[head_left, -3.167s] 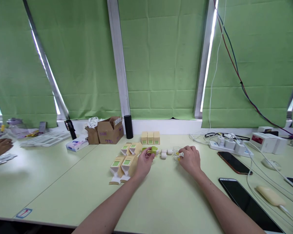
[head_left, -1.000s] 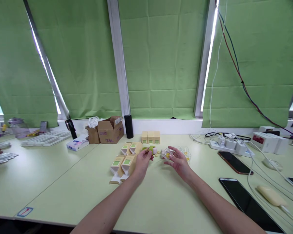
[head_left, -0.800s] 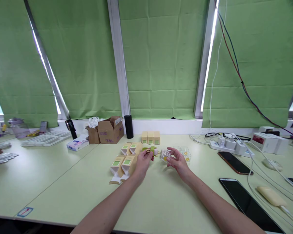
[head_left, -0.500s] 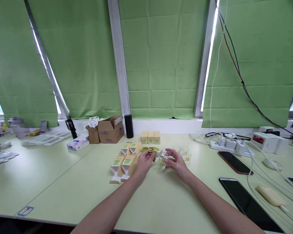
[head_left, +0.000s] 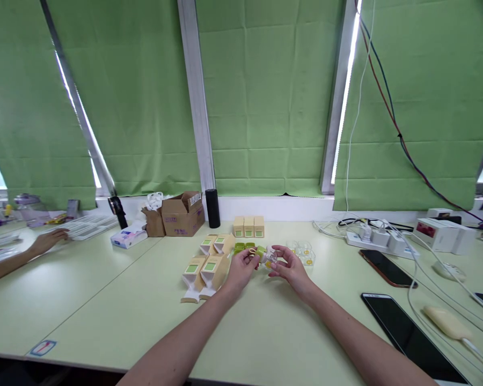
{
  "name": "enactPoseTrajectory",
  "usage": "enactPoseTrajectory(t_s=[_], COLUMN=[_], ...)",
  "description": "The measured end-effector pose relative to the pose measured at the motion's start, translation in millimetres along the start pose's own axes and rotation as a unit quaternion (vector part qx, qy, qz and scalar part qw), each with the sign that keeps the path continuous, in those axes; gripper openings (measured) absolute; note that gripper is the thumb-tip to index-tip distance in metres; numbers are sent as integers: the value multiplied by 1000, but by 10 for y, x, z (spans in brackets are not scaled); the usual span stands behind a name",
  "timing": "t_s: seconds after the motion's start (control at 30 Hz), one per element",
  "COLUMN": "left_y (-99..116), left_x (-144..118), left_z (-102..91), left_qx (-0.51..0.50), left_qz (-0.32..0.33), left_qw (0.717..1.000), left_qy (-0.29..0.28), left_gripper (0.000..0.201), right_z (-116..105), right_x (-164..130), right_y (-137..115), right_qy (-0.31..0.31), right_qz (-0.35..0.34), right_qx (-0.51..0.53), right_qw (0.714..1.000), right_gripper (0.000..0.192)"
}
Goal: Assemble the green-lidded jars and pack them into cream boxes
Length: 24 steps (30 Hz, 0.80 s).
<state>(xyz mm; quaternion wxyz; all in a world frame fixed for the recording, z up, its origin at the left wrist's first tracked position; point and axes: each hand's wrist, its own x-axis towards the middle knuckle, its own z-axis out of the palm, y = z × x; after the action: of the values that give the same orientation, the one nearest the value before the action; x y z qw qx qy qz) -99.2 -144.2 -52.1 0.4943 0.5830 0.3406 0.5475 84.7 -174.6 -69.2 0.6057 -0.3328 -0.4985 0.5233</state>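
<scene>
My left hand [head_left: 239, 270] pinches a small green and yellow piece [head_left: 254, 253] just above the table. Close beside it, my right hand [head_left: 290, 267] holds a small clear plastic case [head_left: 270, 257] with a yellow dot; the two items meet between my fingertips. Two green pieces [head_left: 243, 246] lie on the table right behind my left hand. Several tan cartons with green labels [head_left: 204, 269] lie open to the left of that hand, and three upright tan boxes [head_left: 248, 227] stand behind. More clear cases [head_left: 305, 252] sit to the right.
Brown cardboard boxes [head_left: 177, 214] and a black cylinder [head_left: 212, 208] stand near the window sill. A power strip with plugs and cables [head_left: 380, 238] and dark phones [head_left: 386, 267] lie to the right. Another person's hand [head_left: 47, 240] reaches over white trays [head_left: 80, 228] at far left.
My right hand took a clear case from the pile on the right and carried it left to my left hand's piece. The other person's arm stretched out to the trays.
</scene>
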Motion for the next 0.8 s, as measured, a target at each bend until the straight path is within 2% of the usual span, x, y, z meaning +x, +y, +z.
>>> enactPoseTrajectory(t_s=[0.2,0.47,0.8], left_y=[-80,-55,-38], left_x=[1,-44,-55], left_z=[8,4,2], left_qx=[-4,30,65], left_qz=[13,7,27], left_qw=[1000,999,997], left_qy=[-12,-15,-16], left_gripper=[61,60,52], right_z=[6,-2,-20], right_x=[-7,2,38], right_y=[-11,29,69], right_qy=[-6,-25,-6], right_qz=[3,7,-35], right_qx=[-2,-1,-83], right_qw=[1000,1000,996], right_gripper=[62,62,52])
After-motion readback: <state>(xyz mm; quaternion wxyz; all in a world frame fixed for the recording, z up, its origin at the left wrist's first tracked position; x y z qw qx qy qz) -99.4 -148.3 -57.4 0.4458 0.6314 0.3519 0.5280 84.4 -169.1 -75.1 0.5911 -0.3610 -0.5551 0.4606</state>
